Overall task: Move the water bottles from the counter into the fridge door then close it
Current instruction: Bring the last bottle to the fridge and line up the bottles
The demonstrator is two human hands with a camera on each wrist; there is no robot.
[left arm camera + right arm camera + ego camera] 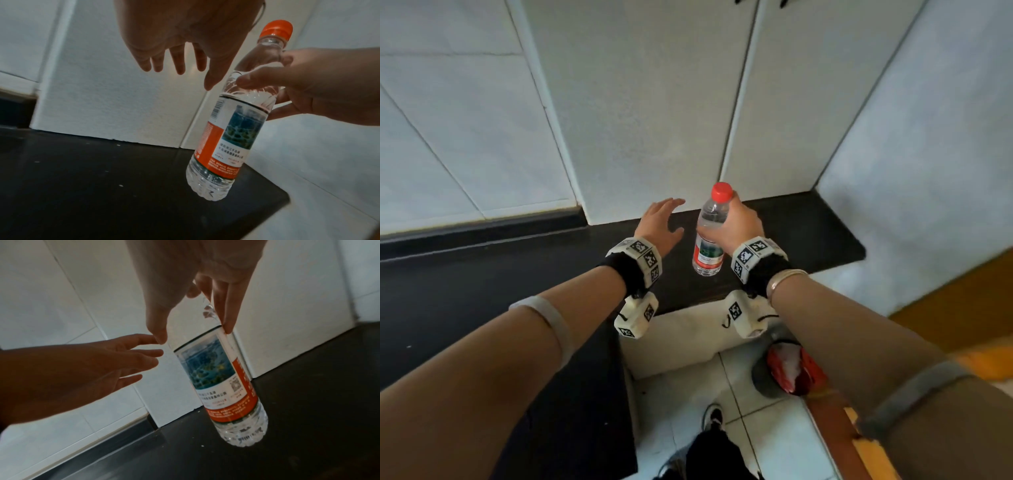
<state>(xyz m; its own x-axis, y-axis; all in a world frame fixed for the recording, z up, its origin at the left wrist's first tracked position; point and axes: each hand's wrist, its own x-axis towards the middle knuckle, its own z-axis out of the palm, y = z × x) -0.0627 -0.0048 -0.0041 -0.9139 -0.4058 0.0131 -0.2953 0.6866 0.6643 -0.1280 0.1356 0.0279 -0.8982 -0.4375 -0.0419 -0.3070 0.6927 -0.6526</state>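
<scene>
A clear water bottle [709, 233] with a red cap and a red, white and green label hangs just above the black counter [808, 233]. My right hand [739, 226] grips its upper part below the neck; in the right wrist view the fingers [228, 316] wrap the shoulder of the bottle [222, 382]. My left hand [662, 222] hovers to the left of the bottle with fingers spread, holding nothing. In the left wrist view the left hand [176, 53] is open beside the bottle [232, 129], not touching it. No fridge is in view.
White tiled wall [465, 120] and white panels [654, 102] rise behind the counter. The counter ends at right [859, 253]. Below on the tiled floor stands a bin with red contents [791, 370]. A wooden surface [962, 308] lies at right.
</scene>
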